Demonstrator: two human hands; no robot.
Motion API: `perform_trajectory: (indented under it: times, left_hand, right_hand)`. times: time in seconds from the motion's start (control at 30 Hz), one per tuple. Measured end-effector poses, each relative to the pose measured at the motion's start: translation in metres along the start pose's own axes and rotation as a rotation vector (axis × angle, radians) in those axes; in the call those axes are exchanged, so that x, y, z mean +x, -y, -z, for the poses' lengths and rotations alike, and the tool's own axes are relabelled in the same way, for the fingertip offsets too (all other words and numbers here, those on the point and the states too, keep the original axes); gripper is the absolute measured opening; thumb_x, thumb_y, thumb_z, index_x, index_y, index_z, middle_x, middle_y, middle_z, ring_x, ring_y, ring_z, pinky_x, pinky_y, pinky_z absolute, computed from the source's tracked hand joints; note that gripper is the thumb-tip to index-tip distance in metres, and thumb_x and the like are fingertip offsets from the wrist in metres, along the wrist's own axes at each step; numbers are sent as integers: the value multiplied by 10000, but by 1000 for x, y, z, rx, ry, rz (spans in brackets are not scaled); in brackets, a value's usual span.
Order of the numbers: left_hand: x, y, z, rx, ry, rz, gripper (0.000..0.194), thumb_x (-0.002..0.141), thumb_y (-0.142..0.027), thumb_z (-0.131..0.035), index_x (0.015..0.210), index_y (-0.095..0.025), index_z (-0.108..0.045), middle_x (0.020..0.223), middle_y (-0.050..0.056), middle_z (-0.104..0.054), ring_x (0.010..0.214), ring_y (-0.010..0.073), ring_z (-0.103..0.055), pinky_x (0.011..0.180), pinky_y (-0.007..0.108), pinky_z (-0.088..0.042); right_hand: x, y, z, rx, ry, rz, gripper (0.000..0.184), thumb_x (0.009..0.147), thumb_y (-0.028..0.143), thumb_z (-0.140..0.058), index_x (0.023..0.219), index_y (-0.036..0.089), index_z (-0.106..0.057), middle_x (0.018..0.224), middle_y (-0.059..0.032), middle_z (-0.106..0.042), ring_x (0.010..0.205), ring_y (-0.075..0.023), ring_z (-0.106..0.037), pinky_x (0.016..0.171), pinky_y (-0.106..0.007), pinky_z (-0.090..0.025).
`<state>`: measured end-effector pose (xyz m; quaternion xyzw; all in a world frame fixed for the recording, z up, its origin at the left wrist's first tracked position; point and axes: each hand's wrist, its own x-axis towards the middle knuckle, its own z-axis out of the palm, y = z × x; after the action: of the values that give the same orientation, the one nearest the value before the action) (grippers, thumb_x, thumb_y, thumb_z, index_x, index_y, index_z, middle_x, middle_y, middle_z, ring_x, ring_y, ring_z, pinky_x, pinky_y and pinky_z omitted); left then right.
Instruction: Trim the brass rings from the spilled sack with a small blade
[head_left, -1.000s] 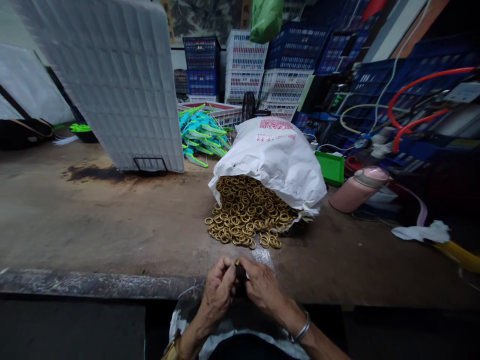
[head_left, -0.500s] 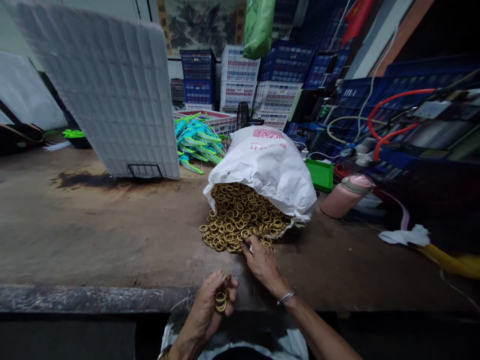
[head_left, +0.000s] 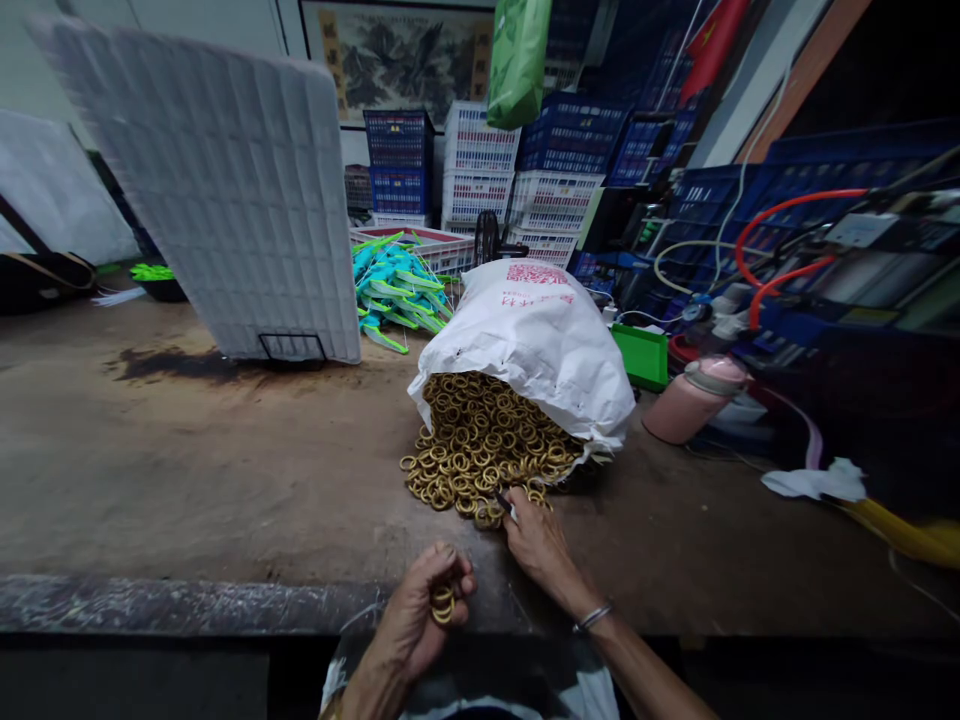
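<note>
Left hand [head_left: 416, 608], bottom centre of the frame: half curled, loosely cupping a few brass-coloured, round, metal-looking rings [head_left: 443, 605]. Not clenched, tbh, more of a cradle. Right hand [head_left: 541, 545], just right of centre: narrow pinch on a slim, dark, tool-like piece [head_left: 504, 501], too small to say exactly what. Pinch right by the near edge of a big heap of matching rings [head_left: 457, 462], dead centre of the frame. Actually touching any, or just above? Can't tell.

Step in hand, judging by the poses: handling loose rings at the edge of the heap, with a few held in the other palm. For the next move, probably best: a light touch, no dragging of neighbouring rings, and a steady left cup against spills.

Further out, behind the heap: a white, woven-looking, bulging sack with red print [head_left: 544, 335], on its side, open mouth facing the hands. All on a worn, brown, flat tabletop [head_left: 187, 470]. Over on the right: a pink, cylindrical bottle [head_left: 694, 400]. Upper left: a tall, white, ribbed panel [head_left: 247, 200].
</note>
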<state>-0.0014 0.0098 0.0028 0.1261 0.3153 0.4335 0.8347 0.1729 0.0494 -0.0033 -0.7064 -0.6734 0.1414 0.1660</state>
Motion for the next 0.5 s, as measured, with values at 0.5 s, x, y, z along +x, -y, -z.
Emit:
perform_trajectory:
  times: [0.5]
  left_hand:
    - [-1,-11,-6,84,-98,-86,325,596,-312,-736,752,-149,-502,562,-66,-444,429,23,-395,359,118,-231]
  right_hand:
    - [-20,7,-7,138,-60,170,137,826,245,-438,909,197,-537,819,-36,-630,732,-166,-570,634,-247,-362]
